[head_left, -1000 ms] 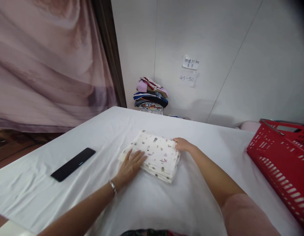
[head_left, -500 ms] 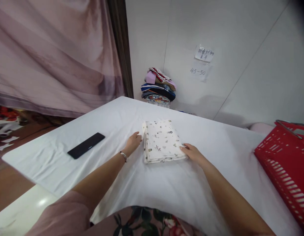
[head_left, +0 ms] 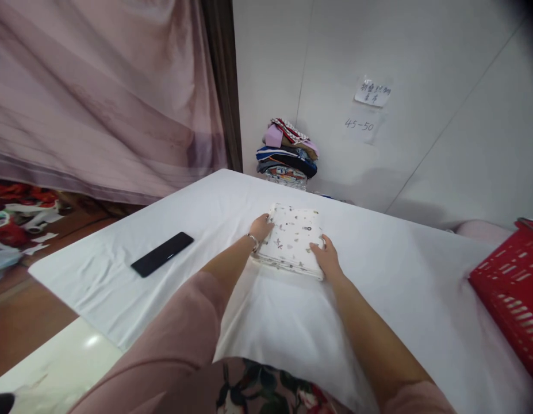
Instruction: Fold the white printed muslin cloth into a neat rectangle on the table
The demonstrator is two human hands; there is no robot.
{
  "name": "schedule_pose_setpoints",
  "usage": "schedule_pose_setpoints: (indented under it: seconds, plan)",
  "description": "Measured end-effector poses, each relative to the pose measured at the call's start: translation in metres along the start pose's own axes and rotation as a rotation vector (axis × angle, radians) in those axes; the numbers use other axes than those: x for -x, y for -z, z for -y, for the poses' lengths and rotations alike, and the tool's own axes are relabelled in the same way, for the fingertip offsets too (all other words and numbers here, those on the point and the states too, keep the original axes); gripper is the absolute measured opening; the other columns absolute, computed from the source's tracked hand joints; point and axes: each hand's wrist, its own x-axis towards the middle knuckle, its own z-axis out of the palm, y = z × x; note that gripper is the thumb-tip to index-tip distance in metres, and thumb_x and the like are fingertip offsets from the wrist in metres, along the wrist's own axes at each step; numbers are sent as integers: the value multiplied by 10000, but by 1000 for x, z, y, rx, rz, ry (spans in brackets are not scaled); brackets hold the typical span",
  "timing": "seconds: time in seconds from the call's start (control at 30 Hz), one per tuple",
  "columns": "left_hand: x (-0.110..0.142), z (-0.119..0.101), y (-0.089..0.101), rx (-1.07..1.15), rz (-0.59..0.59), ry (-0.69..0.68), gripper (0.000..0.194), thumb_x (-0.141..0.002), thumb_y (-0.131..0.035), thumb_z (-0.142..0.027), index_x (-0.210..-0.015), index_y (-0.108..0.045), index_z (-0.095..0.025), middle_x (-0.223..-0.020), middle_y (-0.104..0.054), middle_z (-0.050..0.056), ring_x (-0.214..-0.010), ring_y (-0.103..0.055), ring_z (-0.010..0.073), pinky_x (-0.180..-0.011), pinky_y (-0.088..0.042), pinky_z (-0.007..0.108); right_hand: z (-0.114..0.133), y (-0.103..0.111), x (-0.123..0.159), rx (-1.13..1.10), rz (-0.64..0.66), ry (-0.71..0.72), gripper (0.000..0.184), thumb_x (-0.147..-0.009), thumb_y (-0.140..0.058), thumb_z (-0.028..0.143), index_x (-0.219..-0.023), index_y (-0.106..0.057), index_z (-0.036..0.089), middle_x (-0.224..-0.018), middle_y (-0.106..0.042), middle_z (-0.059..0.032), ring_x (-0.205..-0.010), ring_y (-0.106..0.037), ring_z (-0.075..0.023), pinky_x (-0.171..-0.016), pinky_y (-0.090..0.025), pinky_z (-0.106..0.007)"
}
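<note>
A folded white cloth [head_left: 294, 238] with a small scattered print lies in several layers on the white-covered table [head_left: 399, 276]. My left hand [head_left: 261, 227], with a bracelet at the wrist, grips its left edge. On the opposite side my right hand [head_left: 328, 257] holds the right edge, thumb on top and fingers along the side. Parts of the fingers at both edges are hidden. The cloth appears turned slightly, and its layered edge faces me.
A black phone-like slab [head_left: 163, 254] lies to the left on the table. Behind the far edge rises a stack of folded fabrics [head_left: 287, 152] against the wall. A red basket [head_left: 514, 287] stands at the right, and a pink curtain [head_left: 106, 98] hangs at the left.
My left hand has moved right and closed on the cloth's left edge. My right hand has shifted along the right edge. The cloth has turned slightly; the view has swung a little left.
</note>
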Motion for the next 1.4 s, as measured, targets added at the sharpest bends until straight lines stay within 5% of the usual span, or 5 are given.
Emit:
schedule_pose_setpoints:
  seconds: [0.17,0.37,0.53,0.77,1.4]
  plan:
    - [1,18,10,112,56,37,518,-670,-693,-346,-1134,-571,-153,-1112,-636,92,-961,-603,203,-769,-448,236,0,-3,0,108,10,20,682,-734,-526,539,-1320,-416,207,-1206,-566,-99,-1039,-553,-234,-851,-430,-309]
    - [58,54,35,304,133,64,446,-718,-626,-398,-1064,-604,-117,-910,-681,79,-749,-625,159,-669,-491,253,-6,1,9,145,9,67,610,-775,-473,514,-1295,-444,197,-1232,-548,-97,-1078,-534,-226,-905,-409,-321]
    - [103,76,42,428,88,54,332,-730,-578,-399,-916,-643,-131,-813,-668,52,-727,-606,132,-700,-488,244,9,-6,34,251,-141,403,389,-809,-454,365,-1112,-602,171,-1283,-501,-109,-1200,-419,-243,-1005,-327,-386]
    - [134,67,29,261,-113,31,177,-715,-564,-341,-739,-624,-176,-604,-585,-18,-557,-535,110,-524,-401,215,54,-38,65,290,144,675,215,-818,-492,251,-905,-688,235,-983,-674,-44,-983,-557,-205,-916,-390,-347]
    - [131,62,17,357,76,113,272,-781,-530,-369,-671,-618,-136,-433,-532,-26,-359,-436,71,-404,-313,194,64,-90,73,351,145,773,156,-850,-517,216,-864,-673,218,-905,-649,-42,-867,-531,-194,-802,-410,-325]
